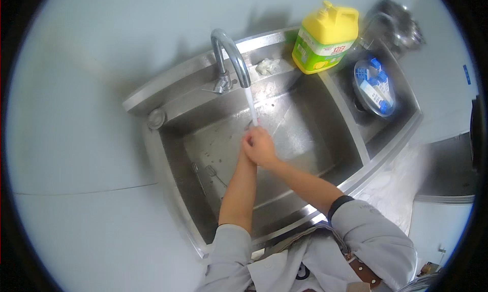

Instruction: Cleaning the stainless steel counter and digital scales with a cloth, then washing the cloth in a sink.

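Observation:
Both my hands are together under a running stream of water (250, 105) from a curved chrome faucet (233, 52), over the large basin of a stainless steel sink (305, 136). My right hand (262, 145) lies over my left and looks wrapped around it near the wrist. Most of my left hand (249, 127) is hidden beneath the right one and blurred by the water, so its finger pose is unclear. The faucet's lever handle (219, 88) sits at the base of the spout. A whisk-like utensil (214, 174) lies on the basin floor, left of my forearms.
On the back right rim stands a yellow detergent jug (324, 40) with a pump. A crumpled white wad (268, 66) rests beside it. The smaller basin (371, 137) contains a bowl (362, 96) of blue-and-white packages (375, 87). A round metal drain part (156, 118) sits on the left corner.

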{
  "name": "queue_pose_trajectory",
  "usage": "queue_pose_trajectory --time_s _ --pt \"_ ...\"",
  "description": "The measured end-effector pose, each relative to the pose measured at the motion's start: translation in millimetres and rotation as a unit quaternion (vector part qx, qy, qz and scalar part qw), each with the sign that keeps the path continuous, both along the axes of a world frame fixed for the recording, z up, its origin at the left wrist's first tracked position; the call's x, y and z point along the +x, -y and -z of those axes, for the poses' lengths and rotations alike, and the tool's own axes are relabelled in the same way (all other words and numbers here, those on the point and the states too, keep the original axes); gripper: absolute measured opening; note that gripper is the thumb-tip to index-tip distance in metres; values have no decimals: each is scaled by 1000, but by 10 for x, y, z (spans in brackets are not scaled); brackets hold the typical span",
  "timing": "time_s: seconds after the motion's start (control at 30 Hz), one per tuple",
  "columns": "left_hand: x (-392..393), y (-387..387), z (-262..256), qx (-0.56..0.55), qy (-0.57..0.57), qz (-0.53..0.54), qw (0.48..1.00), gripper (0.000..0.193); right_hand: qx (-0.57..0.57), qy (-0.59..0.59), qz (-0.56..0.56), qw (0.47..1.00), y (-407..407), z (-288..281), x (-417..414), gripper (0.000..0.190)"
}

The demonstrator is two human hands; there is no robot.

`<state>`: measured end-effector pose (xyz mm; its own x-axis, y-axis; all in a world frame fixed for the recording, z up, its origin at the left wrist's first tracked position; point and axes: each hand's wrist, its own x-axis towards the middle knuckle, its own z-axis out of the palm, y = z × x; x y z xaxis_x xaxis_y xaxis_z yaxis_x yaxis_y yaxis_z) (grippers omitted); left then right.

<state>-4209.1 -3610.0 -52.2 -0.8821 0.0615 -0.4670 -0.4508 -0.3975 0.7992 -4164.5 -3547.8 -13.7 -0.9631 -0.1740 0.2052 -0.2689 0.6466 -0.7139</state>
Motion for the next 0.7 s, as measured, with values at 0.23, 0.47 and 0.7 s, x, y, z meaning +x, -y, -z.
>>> queue_pose_trajectory --time_s 0.23,0.47,0.7 --pt "-81 -180 62 -589 -256 163 749 50 -68 125 204 969 -460 181 -872 32" --pt "-68 110 -498 -461 -151 15 874 29 -102 295 221 924 -481 636 -600 55" --pt "563 218 -561 -598 -348 66 719 19 -640 556 35 529 -12 424 -751 51"
